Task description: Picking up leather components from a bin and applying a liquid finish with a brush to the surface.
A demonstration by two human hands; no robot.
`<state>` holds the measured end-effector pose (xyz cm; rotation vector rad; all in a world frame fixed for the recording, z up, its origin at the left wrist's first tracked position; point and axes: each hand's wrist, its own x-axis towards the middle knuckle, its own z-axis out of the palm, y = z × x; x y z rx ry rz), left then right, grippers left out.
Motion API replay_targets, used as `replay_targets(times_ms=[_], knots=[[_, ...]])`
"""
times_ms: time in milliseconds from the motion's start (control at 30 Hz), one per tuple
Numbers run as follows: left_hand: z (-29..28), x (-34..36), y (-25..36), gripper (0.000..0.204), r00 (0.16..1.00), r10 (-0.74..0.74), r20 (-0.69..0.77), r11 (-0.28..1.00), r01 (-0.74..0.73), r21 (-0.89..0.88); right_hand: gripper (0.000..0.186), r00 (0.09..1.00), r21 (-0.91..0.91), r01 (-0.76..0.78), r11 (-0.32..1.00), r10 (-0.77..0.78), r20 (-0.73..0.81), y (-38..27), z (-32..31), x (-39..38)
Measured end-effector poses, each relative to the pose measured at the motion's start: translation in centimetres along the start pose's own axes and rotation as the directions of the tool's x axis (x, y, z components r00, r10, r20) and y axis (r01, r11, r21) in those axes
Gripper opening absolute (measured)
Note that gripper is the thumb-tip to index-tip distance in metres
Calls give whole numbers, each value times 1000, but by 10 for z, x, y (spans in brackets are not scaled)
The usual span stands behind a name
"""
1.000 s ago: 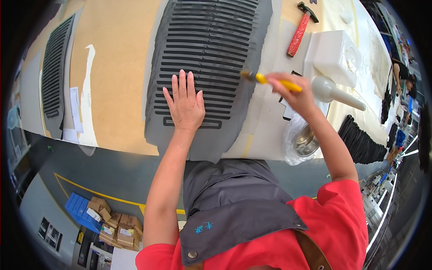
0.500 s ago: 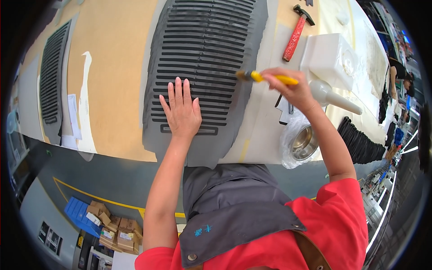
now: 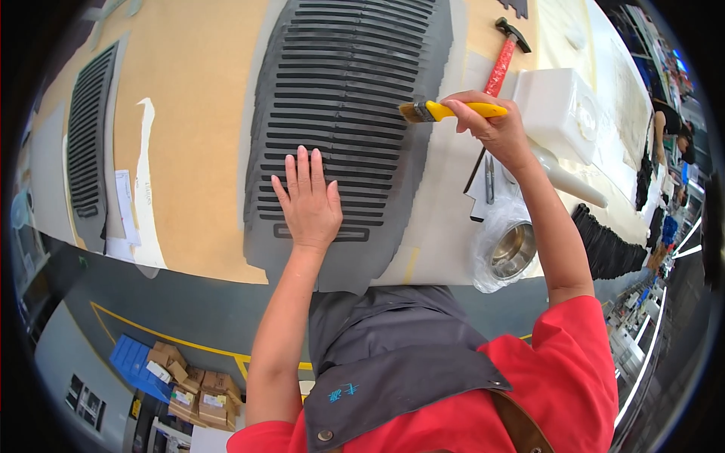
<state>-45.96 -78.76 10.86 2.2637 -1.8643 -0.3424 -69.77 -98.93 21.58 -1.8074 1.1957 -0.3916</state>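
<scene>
A long dark grey sheet (image 3: 411,185) with rows of black strips across it lies on the table before me. My left hand (image 3: 308,208) rests flat on its lower part, fingers stretched out over the strips. In my right hand (image 3: 491,124) is a paintbrush (image 3: 434,112) with a yellow handle, held between thumb and fingers. Its bristles point left, over the right side of the sheet; whether they touch it I cannot tell.
Right of the sheet lie a red-handled hammer (image 3: 504,62), a white plastic container (image 3: 557,113), a pale bottle (image 3: 566,180), tweezers (image 3: 489,180) and a metal bowl (image 3: 513,249) wrapped in clear plastic. Black cords (image 3: 612,241) hang at the far right. A similar striped sheet (image 3: 92,136) lies far left.
The brush in my right hand has come slightly up and right, and its blur has gone. My left hand stays flat on the sheet; the whole view has shifted a little.
</scene>
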Motion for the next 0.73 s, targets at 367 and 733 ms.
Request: replay_targets(times_ms=[367, 733], knots=[[-15, 1, 1, 64, 998, 4, 60, 999, -1, -52, 20, 998, 174, -35, 984, 23, 66, -41, 29, 4], [-8, 35, -26, 60, 1000, 1, 4, 998, -1, -56, 18, 923, 205, 4, 979, -82, 376, -31, 69, 33]])
